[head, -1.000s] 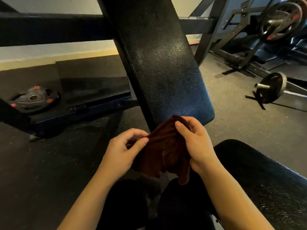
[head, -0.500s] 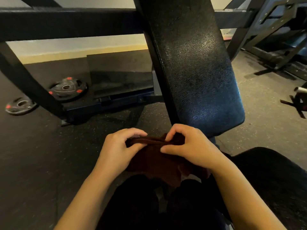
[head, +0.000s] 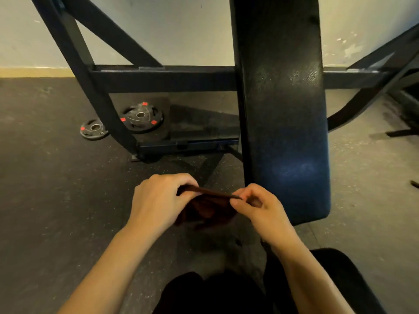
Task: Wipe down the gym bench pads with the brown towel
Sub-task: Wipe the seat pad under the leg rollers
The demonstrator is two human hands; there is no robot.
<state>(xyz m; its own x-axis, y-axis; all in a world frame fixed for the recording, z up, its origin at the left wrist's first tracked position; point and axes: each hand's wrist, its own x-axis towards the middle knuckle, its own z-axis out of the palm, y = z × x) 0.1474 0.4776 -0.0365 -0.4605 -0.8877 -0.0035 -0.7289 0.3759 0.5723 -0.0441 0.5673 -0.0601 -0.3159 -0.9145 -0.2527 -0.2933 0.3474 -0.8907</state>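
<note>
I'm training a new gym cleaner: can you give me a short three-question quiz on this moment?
1. True or false: the brown towel is pressed flat on the back pad.
2. Which hands grip the towel? A) left hand only B) right hand only C) both
3. How many weight plates lie on the floor?

Key: 1 false, it is held in the air, stretched between the hands; 2 C; 3 two.

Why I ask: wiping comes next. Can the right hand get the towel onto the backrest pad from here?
Probably yes. The right hand pinches the brown towel beside the backrest pad, with nothing between them, though the left hand also grips the towel.
</note>
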